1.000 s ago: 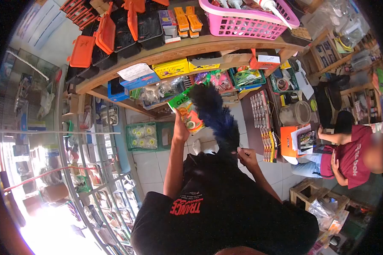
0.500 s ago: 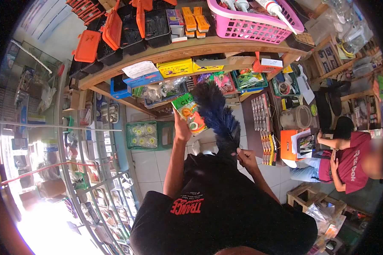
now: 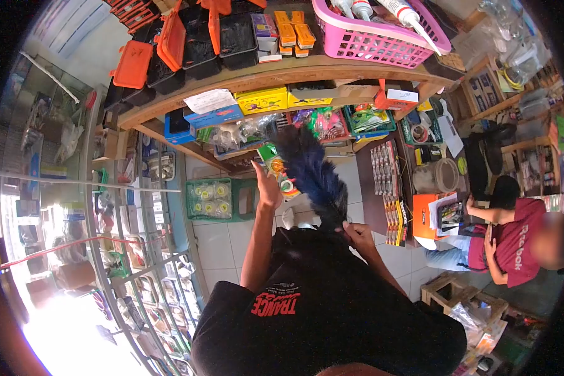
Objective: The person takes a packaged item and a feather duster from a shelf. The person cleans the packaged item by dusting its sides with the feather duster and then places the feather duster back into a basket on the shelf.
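In my right hand (image 3: 359, 237), fingers closed round its lower end, is a dark blue and black feather duster (image 3: 314, 178). Its plume leans up and to the left, overlapping a green plastic packet (image 3: 271, 156) with orange and white on it. My left hand (image 3: 269, 188) grips that packet by its left side, with one digit pointing up along the edge. Feathers hide much of the packet's right part. Beyond both hands, a shelf bay holds baskets of bagged small goods (image 3: 323, 122).
Above stands a wooden shelf (image 3: 282, 81) with orange-lidded black bins (image 3: 238, 53) and a pink basket (image 3: 382, 47) of tubes. A green crate (image 3: 210, 216) sits on the floor at left. At right, a person in a maroon shirt (image 3: 511, 244) is beside an orange box (image 3: 425, 210).
The feather duster has shifted left and now covers more of the packet. My right hand has moved slightly with it. My left hand stays nearly in place with the packet.
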Available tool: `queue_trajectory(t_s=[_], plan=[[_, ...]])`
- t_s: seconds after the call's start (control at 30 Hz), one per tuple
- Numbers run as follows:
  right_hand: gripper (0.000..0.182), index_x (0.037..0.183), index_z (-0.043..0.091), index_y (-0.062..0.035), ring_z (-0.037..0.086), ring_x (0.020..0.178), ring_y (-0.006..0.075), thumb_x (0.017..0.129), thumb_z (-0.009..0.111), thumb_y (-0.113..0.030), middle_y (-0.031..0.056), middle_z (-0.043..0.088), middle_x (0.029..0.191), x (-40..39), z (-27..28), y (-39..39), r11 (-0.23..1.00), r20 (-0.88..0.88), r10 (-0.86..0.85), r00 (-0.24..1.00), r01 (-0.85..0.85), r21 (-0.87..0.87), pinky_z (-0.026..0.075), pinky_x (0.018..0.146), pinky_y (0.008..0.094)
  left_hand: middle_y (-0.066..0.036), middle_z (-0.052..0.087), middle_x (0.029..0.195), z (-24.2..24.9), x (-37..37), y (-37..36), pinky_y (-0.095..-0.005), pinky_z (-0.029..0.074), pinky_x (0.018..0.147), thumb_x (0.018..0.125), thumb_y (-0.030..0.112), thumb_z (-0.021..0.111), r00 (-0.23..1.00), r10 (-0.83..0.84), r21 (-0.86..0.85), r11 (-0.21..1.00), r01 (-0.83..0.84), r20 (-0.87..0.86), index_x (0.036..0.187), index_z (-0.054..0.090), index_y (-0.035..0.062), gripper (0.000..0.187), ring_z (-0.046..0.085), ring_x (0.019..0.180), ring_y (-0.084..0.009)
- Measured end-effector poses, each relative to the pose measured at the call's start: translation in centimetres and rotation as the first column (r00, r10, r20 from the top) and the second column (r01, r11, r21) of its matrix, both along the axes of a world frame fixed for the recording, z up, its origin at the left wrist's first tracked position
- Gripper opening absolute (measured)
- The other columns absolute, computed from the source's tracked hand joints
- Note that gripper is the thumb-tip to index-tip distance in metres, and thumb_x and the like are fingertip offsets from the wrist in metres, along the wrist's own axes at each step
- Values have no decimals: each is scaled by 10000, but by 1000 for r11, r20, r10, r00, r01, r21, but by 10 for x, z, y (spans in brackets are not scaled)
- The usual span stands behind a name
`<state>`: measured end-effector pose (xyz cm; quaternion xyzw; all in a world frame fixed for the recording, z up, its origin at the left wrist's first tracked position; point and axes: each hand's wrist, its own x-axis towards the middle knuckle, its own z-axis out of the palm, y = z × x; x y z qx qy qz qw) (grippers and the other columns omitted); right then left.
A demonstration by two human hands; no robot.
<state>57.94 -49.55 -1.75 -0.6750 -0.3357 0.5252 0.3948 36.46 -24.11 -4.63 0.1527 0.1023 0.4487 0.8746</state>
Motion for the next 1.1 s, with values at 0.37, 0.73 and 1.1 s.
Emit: queue_trajectory(t_s=[0.37, 0.73, 1.1], plan=[[489, 578, 496, -33, 332, 481, 50, 951, 569, -341, -51, 392, 524, 4, 26, 12, 995, 46, 101, 994, -101, 7, 263, 456, 257, -116, 521, 1279, 29, 4, -7, -448, 447, 935, 973, 569, 295, 957, 243, -136, 954, -265, -159, 1391, 414, 91, 646, 553, 1054, -277], [527, 501, 414, -88, 323, 457, 39, 963, 557, -299, -54, 375, 499, 6, 28, 5, 991, 18, 126, 992, -127, 34, 239, 430, 245, -135, 517, 1306, 83, 8, -9, -462, 351, 1042, 937, 624, 297, 976, 204, -104, 975, -195, 81, 1354, 439, 60, 715, 490, 1191, -299], [475, 575, 538, -62, 312, 444, 43, 959, 554, -340, -51, 379, 511, 16, 12, -2, 995, -65, 60, 996, -65, -69, 232, 427, 235, -106, 605, 1069, -6, -14, 6, -383, 482, 937, 992, 273, 399, 976, 201, -175, 967, -184, 85, 1223, 487, 53, 331, 587, 1001, -240]])
